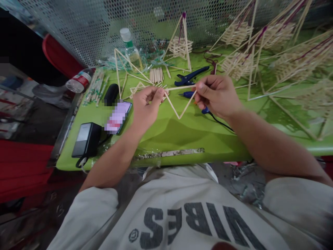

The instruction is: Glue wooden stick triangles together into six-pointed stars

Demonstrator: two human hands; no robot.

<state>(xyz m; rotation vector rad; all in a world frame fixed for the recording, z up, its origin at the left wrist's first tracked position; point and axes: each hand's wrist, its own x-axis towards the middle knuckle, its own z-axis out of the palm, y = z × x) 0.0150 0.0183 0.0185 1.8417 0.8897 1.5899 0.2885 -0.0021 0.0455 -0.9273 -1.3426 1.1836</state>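
Observation:
Between my hands, above the green table, hangs a small triangle of wooden sticks [172, 105], one corner pointing toward me. My left hand [148, 106] pinches its left corner between thumb and fingers. At the right corner, my right hand [214, 93] is closed on the sticks. Behind the triangle lie dark blue cutting pliers [191, 76]. A blue pen-shaped tool [187, 94] with a black cord is partly hidden by my right hand. Just beyond my left hand are a bundle of short sticks [156, 75] and a small stick frame [137, 89].
Stick pyramids with purple thread [180, 47] crowd the back and right of the green table [145, 139]. At left are a phone [118, 117], a black power bank [87, 139], a black cylindrical object [111, 94] and a tipped bottle [78, 82]. Another bottle [131, 48] stands near the perforated metal panel [104, 31].

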